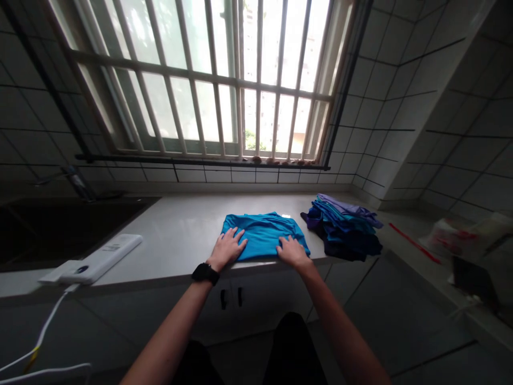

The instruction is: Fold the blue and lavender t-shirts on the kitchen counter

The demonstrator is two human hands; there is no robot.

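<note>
A blue garment (262, 235), folded into a rough rectangle, lies flat on the white countertop (172, 235) in front of me. My left hand (229, 247) rests on its near left corner with the fingers spread. On the near right side, my right hand (292, 250) lies on the cloth, fingers apart and partly bent. Neither hand grips the fabric visibly. Just to the right stands a stack of folded clothes (344, 227) in blue, purple and dark tones. A black watch (205, 273) is on my left wrist.
A dark sink (80, 227) with a faucet (76, 182) is at the left. A white power bank (102, 259) with a cable lies near the counter's front edge. To the right are a red strip (414, 243) and a plastic bag (451, 235). A barred window (216, 80) is behind.
</note>
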